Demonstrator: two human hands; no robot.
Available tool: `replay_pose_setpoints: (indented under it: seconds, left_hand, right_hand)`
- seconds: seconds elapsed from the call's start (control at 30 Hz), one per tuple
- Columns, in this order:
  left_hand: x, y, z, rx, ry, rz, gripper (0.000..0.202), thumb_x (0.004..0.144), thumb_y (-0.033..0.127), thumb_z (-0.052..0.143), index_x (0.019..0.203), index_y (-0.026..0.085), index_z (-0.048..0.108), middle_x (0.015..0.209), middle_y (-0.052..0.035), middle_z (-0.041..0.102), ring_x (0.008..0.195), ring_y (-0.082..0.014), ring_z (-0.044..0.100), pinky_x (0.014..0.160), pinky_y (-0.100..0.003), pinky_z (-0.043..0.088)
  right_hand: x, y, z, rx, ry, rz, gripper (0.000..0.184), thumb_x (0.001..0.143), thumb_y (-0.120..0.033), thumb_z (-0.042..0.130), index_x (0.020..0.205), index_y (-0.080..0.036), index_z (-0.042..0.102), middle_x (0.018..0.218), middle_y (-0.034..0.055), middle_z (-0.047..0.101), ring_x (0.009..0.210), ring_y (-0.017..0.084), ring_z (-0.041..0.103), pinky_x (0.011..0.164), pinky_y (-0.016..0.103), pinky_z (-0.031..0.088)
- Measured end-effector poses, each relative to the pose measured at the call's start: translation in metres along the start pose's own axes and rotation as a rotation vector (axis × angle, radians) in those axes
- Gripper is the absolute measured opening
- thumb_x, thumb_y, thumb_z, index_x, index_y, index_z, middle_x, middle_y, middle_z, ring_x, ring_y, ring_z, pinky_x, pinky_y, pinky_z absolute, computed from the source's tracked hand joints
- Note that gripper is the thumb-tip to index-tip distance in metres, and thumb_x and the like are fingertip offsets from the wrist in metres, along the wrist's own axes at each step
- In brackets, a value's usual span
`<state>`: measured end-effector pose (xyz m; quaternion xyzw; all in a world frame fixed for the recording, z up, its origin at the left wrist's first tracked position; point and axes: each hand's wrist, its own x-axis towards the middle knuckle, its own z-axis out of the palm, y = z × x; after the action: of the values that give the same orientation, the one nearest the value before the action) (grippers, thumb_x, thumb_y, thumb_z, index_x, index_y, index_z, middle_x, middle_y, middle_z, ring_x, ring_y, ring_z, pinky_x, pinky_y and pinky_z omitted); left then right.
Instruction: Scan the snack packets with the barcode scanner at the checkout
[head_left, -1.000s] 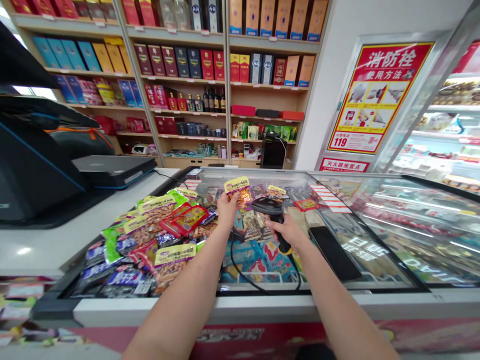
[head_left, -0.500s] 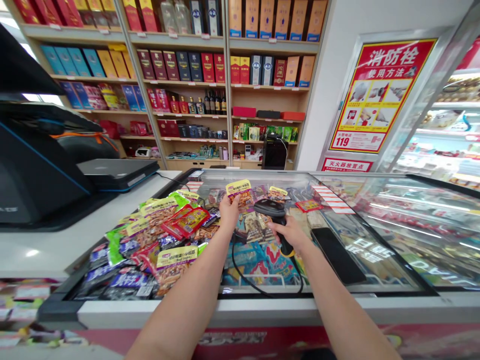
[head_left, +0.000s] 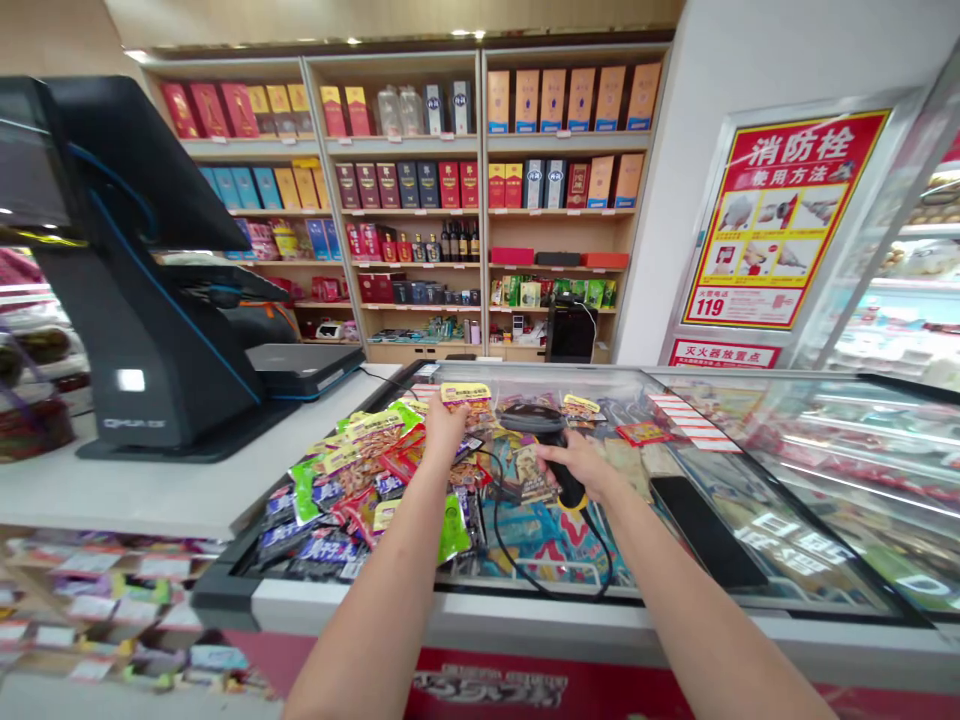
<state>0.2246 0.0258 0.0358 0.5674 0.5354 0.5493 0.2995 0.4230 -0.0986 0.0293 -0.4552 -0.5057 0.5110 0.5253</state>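
My left hand (head_left: 444,425) is closed on a snack packet with a yellow label (head_left: 466,396), held up over the glass lid of a chest freezer (head_left: 525,600). My right hand (head_left: 581,468) grips a black handheld barcode scanner (head_left: 541,425), its head turned toward the packet. The scanner's black cable (head_left: 517,560) loops down across the glass. A heap of snack packets (head_left: 352,480) in green, red, yellow and purple lies on the lid just left of my left hand.
A black checkout terminal (head_left: 150,290) stands on the white counter (head_left: 135,490) at left. A dark phone (head_left: 705,530) lies on the glass at right. Shelves of boxed goods (head_left: 450,190) fill the back wall. A red fire-hydrant poster (head_left: 780,220) hangs at right.
The camera has turned left and tilted up, so the checkout terminal now shows more fully. Both hands stay in much the same pose, packet and scanner still held.
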Motion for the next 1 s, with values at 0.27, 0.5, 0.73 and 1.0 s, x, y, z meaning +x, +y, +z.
replay_pose_setpoints:
  seconds: [0.27,0.5,0.73,1.0]
  left_hand:
    - [0.013,-0.007,-0.095,0.501,0.157,-0.007,0.05,0.084,0.016,0.054,0.133,0.013,0.047,0.115,-0.0211,0.069,0.11,-0.0316,0.066,0.095,-0.044,0.05]
    - [-0.002,-0.014,-0.096,0.826,0.206,0.117,0.05,0.083,0.021,0.055,0.133,0.014,0.056,0.146,-0.025,0.045,0.13,-0.0406,0.049,0.102,-0.058,0.042]
    - [-0.012,0.001,-0.07,0.685,0.208,0.358,0.041,0.085,0.024,0.055,0.125,0.016,0.062,0.151,-0.0207,0.04,0.133,-0.037,0.045,0.106,-0.054,0.039]
    - [-0.04,0.02,0.05,0.467,-0.399,0.241,0.033,0.079,0.025,0.066,0.112,0.019,0.066,0.106,-0.0128,0.072,0.106,-0.0282,0.067,0.095,-0.037,0.049]
  right_hand:
    - [0.018,0.012,0.068,0.07,-0.077,-0.116,0.033,0.06,-0.041,0.079,0.064,-0.019,0.055,0.047,-0.0032,0.057,0.037,0.009,0.048,0.038,0.022,0.04]
    - [0.03,0.028,0.091,0.112,-0.125,-0.048,0.036,0.053,-0.039,0.082,0.066,-0.019,0.055,0.047,-0.0028,0.061,0.035,0.009,0.047,0.035,0.022,0.038]
    - [0.03,0.024,0.075,0.139,-0.052,-0.074,0.038,0.057,-0.042,0.082,0.074,-0.018,0.059,0.051,-0.0029,0.061,0.038,0.01,0.049,0.038,0.022,0.04]
    - [0.006,0.009,-0.005,0.158,0.179,-0.117,0.041,0.054,-0.045,0.084,0.071,-0.018,0.057,0.052,-0.0034,0.06,0.039,0.009,0.05,0.038,0.022,0.043]
